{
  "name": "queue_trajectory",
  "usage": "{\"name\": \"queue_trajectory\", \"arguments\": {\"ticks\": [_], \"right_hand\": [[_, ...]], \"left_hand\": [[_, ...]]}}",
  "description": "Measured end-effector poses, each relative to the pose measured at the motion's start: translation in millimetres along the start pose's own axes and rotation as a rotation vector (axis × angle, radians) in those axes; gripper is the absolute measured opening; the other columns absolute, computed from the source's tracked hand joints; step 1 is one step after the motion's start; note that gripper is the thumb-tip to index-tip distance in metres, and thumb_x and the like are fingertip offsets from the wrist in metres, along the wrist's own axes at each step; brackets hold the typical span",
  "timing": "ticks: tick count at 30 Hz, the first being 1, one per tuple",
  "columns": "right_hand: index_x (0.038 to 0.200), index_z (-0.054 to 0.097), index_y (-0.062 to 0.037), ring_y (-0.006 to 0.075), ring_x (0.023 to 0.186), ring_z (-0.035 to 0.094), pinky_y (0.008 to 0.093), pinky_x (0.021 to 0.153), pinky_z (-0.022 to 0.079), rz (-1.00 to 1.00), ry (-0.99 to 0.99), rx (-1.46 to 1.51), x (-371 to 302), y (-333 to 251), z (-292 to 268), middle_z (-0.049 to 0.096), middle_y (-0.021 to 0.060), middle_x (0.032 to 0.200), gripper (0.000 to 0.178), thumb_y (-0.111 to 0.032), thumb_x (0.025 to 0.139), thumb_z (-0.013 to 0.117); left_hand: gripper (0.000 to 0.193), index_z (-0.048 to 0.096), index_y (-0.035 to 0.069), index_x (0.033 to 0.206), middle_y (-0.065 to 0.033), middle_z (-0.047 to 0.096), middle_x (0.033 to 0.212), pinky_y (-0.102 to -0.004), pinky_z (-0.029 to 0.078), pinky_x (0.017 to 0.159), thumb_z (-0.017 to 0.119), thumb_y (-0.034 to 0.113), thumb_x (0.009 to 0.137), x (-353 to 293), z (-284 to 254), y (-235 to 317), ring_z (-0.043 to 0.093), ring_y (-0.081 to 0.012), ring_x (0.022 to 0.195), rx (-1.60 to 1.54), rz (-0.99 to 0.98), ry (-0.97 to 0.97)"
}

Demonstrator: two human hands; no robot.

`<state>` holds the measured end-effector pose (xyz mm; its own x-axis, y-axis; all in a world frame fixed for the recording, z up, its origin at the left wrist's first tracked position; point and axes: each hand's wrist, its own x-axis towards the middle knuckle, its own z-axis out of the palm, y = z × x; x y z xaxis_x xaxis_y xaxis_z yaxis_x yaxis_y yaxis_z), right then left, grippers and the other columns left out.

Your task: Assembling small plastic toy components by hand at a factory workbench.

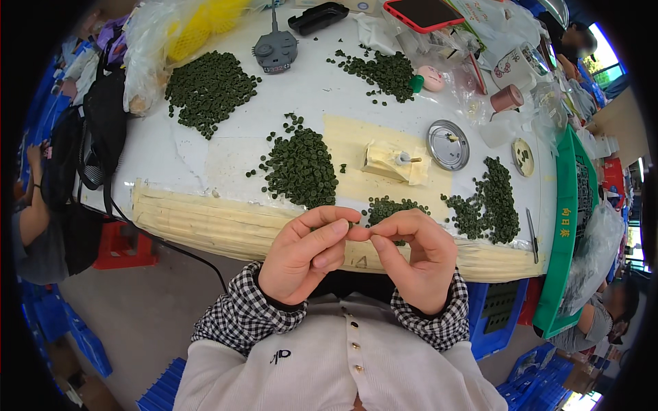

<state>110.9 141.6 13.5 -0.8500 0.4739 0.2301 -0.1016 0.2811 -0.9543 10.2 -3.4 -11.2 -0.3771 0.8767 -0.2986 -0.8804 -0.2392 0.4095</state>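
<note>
White round table (205, 157) fills most of my feed, with strips of cream masking tape along its near edge; it's pretty cluttered. Both hands are up close in front of the chest, over the near edge of the table; left hand (306, 255) and right hand (414, 255) meet at the fingertips, thumbs and forefingers pressed together in a pinch. Whatever's in the pinch is mostly hidden by the fingers; I can just make out a speck of dark green at the left fingertips, so I can't tell exactly what it is, though it matches the small dark green round pieces lying all over the table. Closest heap of those green pieces (388, 207) sits just beyond the fingertips; a bigger mound (301, 168) is a bit further back on the left; another pile (490, 203) is off to the right, and two more (209, 88) (384, 72) lie at the far side. Between the piles there's a small cream block with a metal pin (396, 162) on a taped patch, and a round silver metal lid (447, 144) just beside it; a red-cased phone (425, 12) lies at the far edge. Green plastic tray (566, 233) stands along the right rim.
</note>
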Motion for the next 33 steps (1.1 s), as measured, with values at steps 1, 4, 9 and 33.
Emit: {"name": "queue_trajectory", "arguments": {"ticks": [1, 4, 9, 33], "right_hand": [[0.081, 0.063, 0.0034, 0.0131, 0.067, 0.059, 0.0231, 0.06, 0.046, 0.001, -0.001, 0.001, -0.1, 0.4, -0.4, 0.062, 0.0078, 0.078, 0.01, 0.007, 0.072, 0.065], [0.081, 0.063, 0.0032, 0.0133, 0.067, 0.059, 0.023, 0.06, 0.046, -0.002, -0.002, 0.001, 0.3, 0.5, -0.8, 0.062, 0.0077, 0.078, 0.009, 0.007, 0.073, 0.065], [0.081, 0.063, 0.002, 0.0148, 0.069, 0.058, 0.024, 0.062, 0.046, -0.046, -0.012, -0.034, 2.0, 1.1, -1.2, 0.062, 0.008, 0.079, 0.01, 0.006, 0.072, 0.065], [0.084, 0.065, -0.0002, 0.0196, 0.071, 0.059, 0.0272, 0.062, 0.047, -0.269, 0.012, -0.267, -2.2, 3.1, 8.7, 0.06, 0.0095, 0.08, 0.017, 0.006, 0.068, 0.07]], "left_hand": [[0.02, 0.058, 0.001, 0.109, -0.0078, 0.065, 0.096, -0.0153, 0.033, 0.052, 0.049, 0.009, 0.094, 0.5, 0.1, -0.2, 0.034, -0.0014, 0.056, 0.001, 0.001, 0.001], [0.021, 0.058, 0.0, 0.11, -0.0077, 0.065, 0.095, -0.0159, 0.033, 0.051, 0.049, 0.011, 0.094, 2.0, -1.1, -3.5, 0.034, -0.0016, 0.055, 0.018, 0.021, -0.01], [0.02, 0.057, 0.0, 0.109, -0.0077, 0.064, 0.092, -0.0171, 0.033, 0.051, 0.053, 0.011, 0.093, 2.6, -0.8, -6.2, 0.035, -0.0024, 0.055, 0.034, 0.031, 0.011], [0.009, 0.06, 0.001, 0.095, -0.0038, 0.059, 0.083, -0.019, 0.032, 0.052, 0.058, 0.007, 0.089, 4.0, -1.4, -13.5, 0.036, -0.0045, 0.057, -0.005, 0.066, 0.055]]}}
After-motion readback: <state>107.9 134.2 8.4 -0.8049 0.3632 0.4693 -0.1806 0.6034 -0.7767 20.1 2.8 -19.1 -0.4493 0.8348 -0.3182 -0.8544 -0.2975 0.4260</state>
